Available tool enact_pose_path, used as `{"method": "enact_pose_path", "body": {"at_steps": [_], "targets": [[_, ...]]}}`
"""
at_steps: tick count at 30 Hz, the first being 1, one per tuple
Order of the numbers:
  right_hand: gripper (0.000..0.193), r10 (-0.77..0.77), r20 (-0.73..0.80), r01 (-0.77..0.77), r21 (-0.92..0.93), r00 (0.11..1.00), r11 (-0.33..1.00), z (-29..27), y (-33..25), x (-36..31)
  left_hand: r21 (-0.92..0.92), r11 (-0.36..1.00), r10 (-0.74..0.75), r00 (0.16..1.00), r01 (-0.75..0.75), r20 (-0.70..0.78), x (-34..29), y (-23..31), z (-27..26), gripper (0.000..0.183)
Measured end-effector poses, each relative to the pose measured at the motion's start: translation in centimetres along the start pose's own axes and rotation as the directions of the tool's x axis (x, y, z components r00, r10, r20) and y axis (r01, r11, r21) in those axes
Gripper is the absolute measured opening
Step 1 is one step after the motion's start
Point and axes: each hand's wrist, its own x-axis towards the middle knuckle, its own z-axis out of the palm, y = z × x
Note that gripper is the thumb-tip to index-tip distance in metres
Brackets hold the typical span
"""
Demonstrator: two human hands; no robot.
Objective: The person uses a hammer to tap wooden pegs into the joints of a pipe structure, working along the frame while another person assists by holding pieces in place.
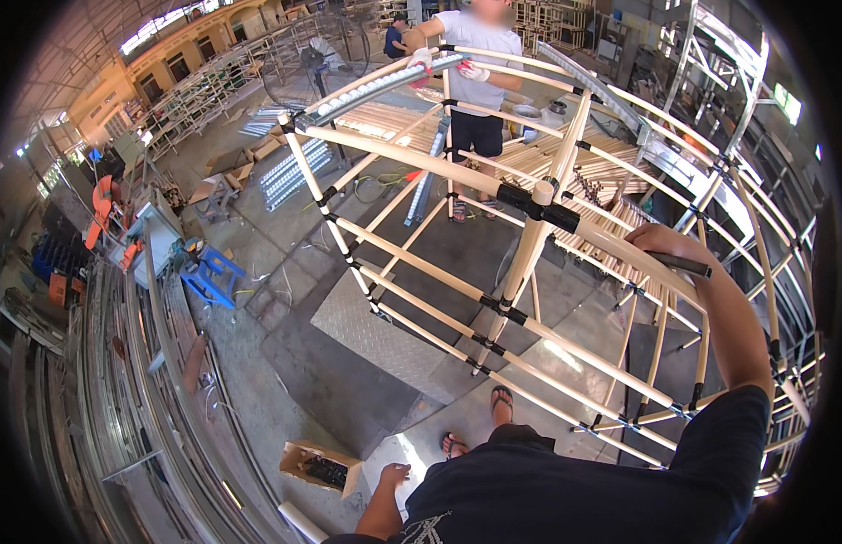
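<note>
My right hand (661, 243) is closed round a dark, slim tool handle (679, 264) and rests on the upper cream-coloured pipe (457, 170) of the tall frame of cream pipes and black joint clamps (493, 304). The hand sits just beside the black clamp (540, 206) where that top rail meets the upright post (520, 267), near the frame's top corner on my side. The tool's tip is hidden under my hand, so I cannot tell whether it is seated in a fastener. My left hand (395, 472) hangs low by my hip, loosely curled and holding nothing, close above a small open cardboard box of dark parts (319, 467) on the concrete floor (257, 390). Judgement: the step in hand looks like working a joint on the top rail, with the frame already standing. The next move would call for the tool squarely on the clamp screw and a steady brace on the rail, since I am reaching out at arm's length. At the far top corner of the frame, another person in a grey shirt (480, 36) holds a metal roller track (384, 86) against the top rail with gloved hands. Behind the frame lie stacks of cream pipes (611, 181). A steel tread plate (375, 335) lies on the floor under the frame, and a blue stool (212, 272) stands off to my left.
</note>
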Motion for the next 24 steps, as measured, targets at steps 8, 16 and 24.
{"method": "enact_pose_path", "body": {"at_steps": [8,16,24], "targets": [[0.031,-0.196,0.032,0.198,-0.091,0.980,0.976,-0.3,1.0,0.0,0.003,0.998,0.063,0.998,-0.063,0.021,0.6,1.2,0.5,0.045],[0.031,-0.022,-0.053,0.019,-0.056,0.998,0.998,0.7,-2.8,-1.8,-0.054,0.992,0.113,0.993,-0.110,0.039,1.5,2.8,1.2,0.048],[0.029,-0.001,-0.349,0.097,0.259,0.937,0.961,0.9,-7.1,-4.2,-0.117,0.990,0.082,0.996,-0.079,0.021,4.2,-1.1,-0.6,0.045]]}}
